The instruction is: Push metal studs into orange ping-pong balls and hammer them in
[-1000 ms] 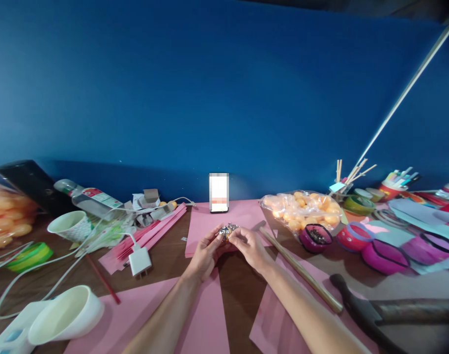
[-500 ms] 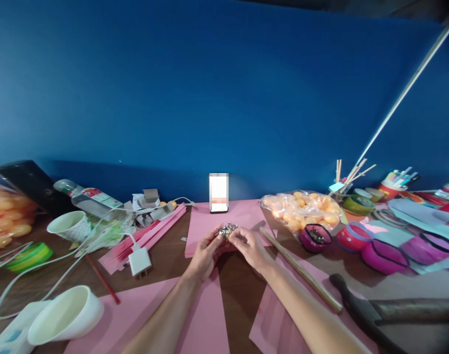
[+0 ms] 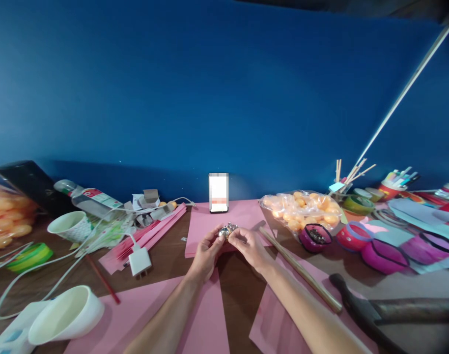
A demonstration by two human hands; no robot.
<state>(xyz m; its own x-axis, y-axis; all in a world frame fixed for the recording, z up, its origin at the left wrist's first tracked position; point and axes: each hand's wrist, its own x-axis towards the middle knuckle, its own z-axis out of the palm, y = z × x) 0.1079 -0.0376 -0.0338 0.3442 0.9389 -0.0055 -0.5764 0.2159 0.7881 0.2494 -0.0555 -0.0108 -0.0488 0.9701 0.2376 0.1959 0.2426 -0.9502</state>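
Holding: our left hand (image 3: pixel 206 251) closes on a shiny piece (image 3: pixel 229 228), gripping its left side; our right hand (image 3: pixel 251 246) pinches its right edge, though we cannot tell whether a smaller bit sits between those fingers.
Shiny piece: just below the middle of the frame, between our hands and under the phone (image 3: pixel 219 192), with pink paper (image 3: pixel 242 210) behind.
Fingers: we would do best to steady it with the left and make small, light moves with the right, since it looks slippery.
Stick (image 3: pixel 301 271) and hammer (image 3: pixel 379 314): lower right, the stick nearer our right forearm (image 3: pixel 301 309); we should avoid nudging it.
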